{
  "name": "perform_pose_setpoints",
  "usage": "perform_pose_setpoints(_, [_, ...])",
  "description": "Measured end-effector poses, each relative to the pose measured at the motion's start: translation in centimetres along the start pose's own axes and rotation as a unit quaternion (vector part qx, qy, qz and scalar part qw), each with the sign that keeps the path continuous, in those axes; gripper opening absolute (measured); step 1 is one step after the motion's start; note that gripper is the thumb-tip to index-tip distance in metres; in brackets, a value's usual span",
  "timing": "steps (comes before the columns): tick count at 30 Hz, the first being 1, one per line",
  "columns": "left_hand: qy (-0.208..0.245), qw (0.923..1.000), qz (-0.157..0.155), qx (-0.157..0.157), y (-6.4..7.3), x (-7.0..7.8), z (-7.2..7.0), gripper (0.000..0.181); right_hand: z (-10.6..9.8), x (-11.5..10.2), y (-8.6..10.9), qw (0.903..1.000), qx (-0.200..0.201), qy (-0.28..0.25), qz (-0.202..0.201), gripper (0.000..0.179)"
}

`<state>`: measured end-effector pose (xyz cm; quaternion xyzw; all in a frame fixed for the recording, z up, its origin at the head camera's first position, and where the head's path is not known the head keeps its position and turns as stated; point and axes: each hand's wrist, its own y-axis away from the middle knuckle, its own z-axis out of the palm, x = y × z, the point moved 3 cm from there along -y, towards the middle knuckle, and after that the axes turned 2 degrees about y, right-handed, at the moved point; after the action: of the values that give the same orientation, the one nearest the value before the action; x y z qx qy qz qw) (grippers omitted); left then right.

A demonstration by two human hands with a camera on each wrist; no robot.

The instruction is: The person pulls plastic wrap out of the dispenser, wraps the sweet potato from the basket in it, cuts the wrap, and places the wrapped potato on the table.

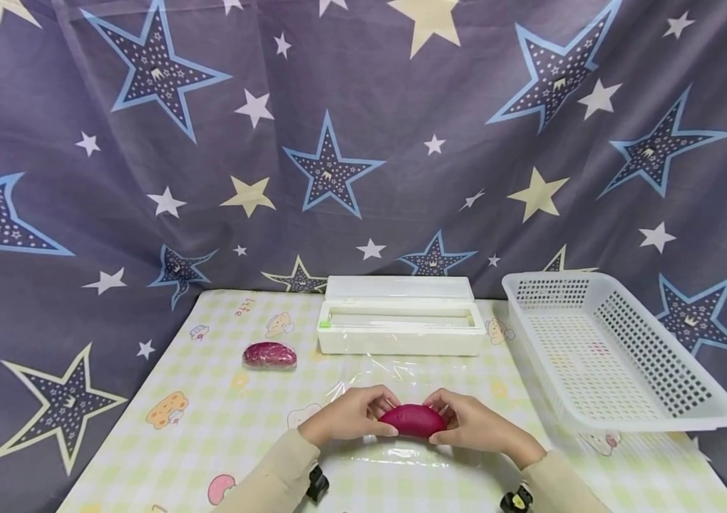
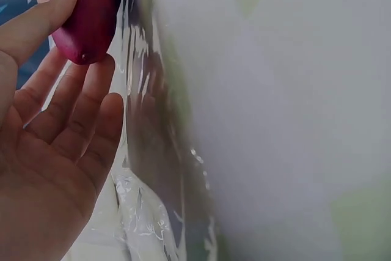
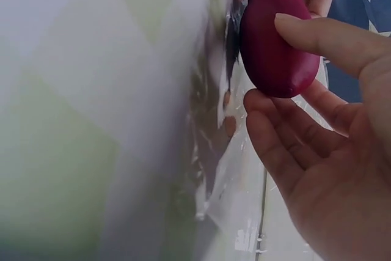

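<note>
Purple oblong [image 1: 413,420], smooth and tapering, is being held over glossy clear film [image 1: 402,452] on the counter [image 1: 261,406].
Left hand [image 1: 356,413] and right hand [image 1: 474,423] are pinching its ends, fingers clamped on it (the crinkled film is showing pale checks beneath).

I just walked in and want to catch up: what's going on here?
A person holds a purple vegetable by its two ends, left hand on one and right hand on the other, over clear film spread on the table. The film isn't wrapped round it yet. A second purple piece, in clear wrapping, lies off to the left. Behind the hands is an open white box; a white basket sits to the right.
</note>
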<state>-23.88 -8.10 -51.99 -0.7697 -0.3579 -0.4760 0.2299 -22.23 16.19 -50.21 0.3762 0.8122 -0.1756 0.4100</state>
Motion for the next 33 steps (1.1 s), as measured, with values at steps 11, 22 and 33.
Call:
perform_pose_setpoints(11, [-0.014, 0.9998, -0.001, -0.016, 0.2, -0.4, 0.0, 0.036, 0.3, 0.2, 0.1, 0.9995, -0.020, -0.025, -0.006, 0.047])
perform_pose_setpoints(22, [-0.023, 0.9992, -0.007, -0.030, 0.4, -0.1, -0.4, 0.040, 0.0, 0.2, 0.5, 0.9999, -0.009, -0.008, -0.007, 0.052])
perform_pose_setpoints(33, [-0.045, 0.9984, -0.006, -0.034, 1.8, -0.2, -2.4, 0.047, -0.9, 1.0, 2.1, 0.9997, 0.003, -0.002, -0.024, 0.047])
